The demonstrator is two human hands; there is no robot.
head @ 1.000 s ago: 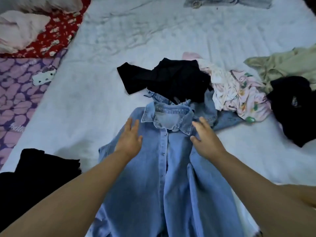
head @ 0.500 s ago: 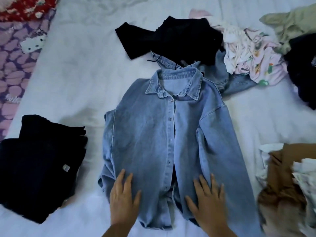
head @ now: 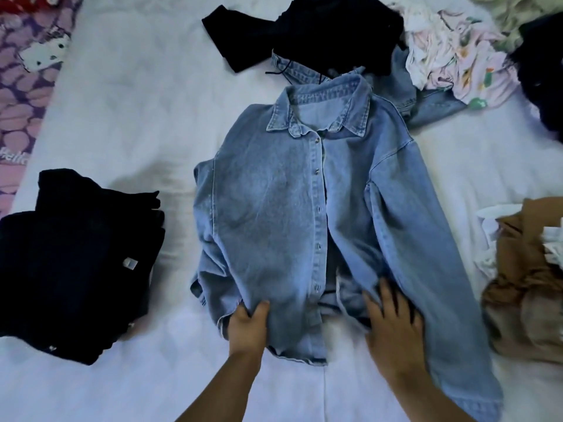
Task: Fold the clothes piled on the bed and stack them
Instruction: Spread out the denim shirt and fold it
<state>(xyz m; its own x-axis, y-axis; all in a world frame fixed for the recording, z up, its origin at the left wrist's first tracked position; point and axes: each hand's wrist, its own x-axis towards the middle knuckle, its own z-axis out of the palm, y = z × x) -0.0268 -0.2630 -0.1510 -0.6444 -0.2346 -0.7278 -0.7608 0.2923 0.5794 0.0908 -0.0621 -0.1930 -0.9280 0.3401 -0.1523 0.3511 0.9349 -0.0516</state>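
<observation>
A light blue denim shirt (head: 283,214) lies front up and buttoned in the middle of the white bed (head: 137,123), collar toward the far side. Its right sleeve runs down along the right edge. My left hand (head: 248,325) pinches the shirt's bottom hem on the left, thumb on top of the cloth. On the lower right part of the shirt my right hand (head: 394,327) presses flat with the fingers spread. A folded stack of black clothes (head: 76,263) sits at the left. Unfolded clothes lie beyond the collar: a black top (head: 320,32), another denim piece (head: 426,99) and a floral garment (head: 451,62).
A brown garment with white cloth (head: 530,275) is heaped at the right edge. More dark and pale green clothes lie at the top right corner. A purple patterned blanket (head: 21,86) borders the bed on the left.
Both hands slid from the collar down the shirt front to its bottom. The left hand now pinches the hem instead of lying flat, and the view has tilted downward.
</observation>
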